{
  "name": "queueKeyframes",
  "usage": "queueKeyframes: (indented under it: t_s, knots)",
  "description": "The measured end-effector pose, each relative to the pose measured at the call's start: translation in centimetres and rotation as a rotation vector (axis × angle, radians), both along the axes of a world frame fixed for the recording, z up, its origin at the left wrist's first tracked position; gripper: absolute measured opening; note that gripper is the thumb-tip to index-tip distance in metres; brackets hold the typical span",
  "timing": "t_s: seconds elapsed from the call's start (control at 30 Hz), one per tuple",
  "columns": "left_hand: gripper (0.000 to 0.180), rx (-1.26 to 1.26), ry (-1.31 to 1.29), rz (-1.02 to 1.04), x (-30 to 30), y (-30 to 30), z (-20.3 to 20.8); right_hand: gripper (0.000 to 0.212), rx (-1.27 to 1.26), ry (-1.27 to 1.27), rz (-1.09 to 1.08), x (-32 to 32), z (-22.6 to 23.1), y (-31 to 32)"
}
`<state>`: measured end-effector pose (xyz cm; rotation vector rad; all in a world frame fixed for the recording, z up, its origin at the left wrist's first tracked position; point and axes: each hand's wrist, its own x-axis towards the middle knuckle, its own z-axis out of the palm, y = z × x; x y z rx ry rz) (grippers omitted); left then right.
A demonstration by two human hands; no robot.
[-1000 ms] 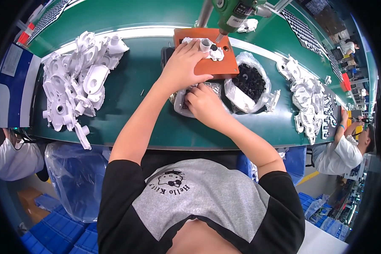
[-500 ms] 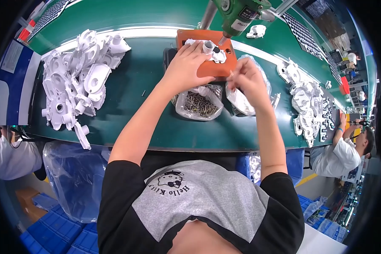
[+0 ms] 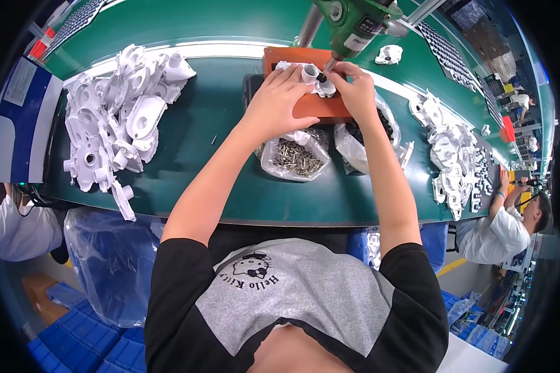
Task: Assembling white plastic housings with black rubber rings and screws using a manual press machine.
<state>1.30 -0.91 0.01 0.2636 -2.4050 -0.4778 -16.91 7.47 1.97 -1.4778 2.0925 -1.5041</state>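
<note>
A white plastic housing (image 3: 310,74) with a round collar sits on an orange fixture block (image 3: 325,112). My left hand (image 3: 277,102) lies over its left side, fingers stretched out and thumb spread toward the front of the block. Over the right side of the housing, my right hand (image 3: 358,93) has thumb and fingertips pinched together, close to a dark spot on the part. What the pinch holds, if anything, is too small to make out. Just above those fingertips comes down the thin metal tip (image 3: 330,64) of a green machine head (image 3: 362,28).
An open plastic bag of screws (image 3: 297,159) stands before the block, beside a bag of dark pieces (image 3: 353,148). White housings are piled at left (image 3: 115,118); more housings (image 3: 447,152) lie at right. One loose screw (image 3: 214,140) lies on the green table. Other people work at both sides.
My right hand has moved from above the right-hand bag up and left to the housing, uncovering the dark pieces in that bag. My left hand stays on the housing.
</note>
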Motion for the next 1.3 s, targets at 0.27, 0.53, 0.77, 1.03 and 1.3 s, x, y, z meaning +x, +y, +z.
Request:
queueKeyframes:
  t_s: [0.27, 0.53, 0.77, 1.03, 1.3]
  knots:
    - [0.054, -0.014, -0.002, 0.006, -0.1, -0.2, -0.2, 0.021, 0.048, 0.122, -0.036, 0.5, 0.5, -0.6]
    - [0.055, -0.007, 0.000, 0.002, -0.1, 0.0, 0.0, 0.018, -0.018, 0.122, -0.025, -0.2, -0.2, -0.3]
    - [0.055, -0.012, -0.023, 0.010, -0.1, -0.1, -0.2, 0.019, -0.050, 0.126, 0.004, -0.3, -0.7, -0.2]
    - [0.055, -0.017, -0.022, 0.012, -0.1, -0.2, -0.2, 0.019, 0.055, -0.137, 0.062, -0.4, 0.1, 0.1]
    - [0.056, -0.039, -0.030, -0.002, -0.1, -0.1, 0.0, 0.019, 0.054, -0.098, 0.019, 0.0, 0.3, -0.2]
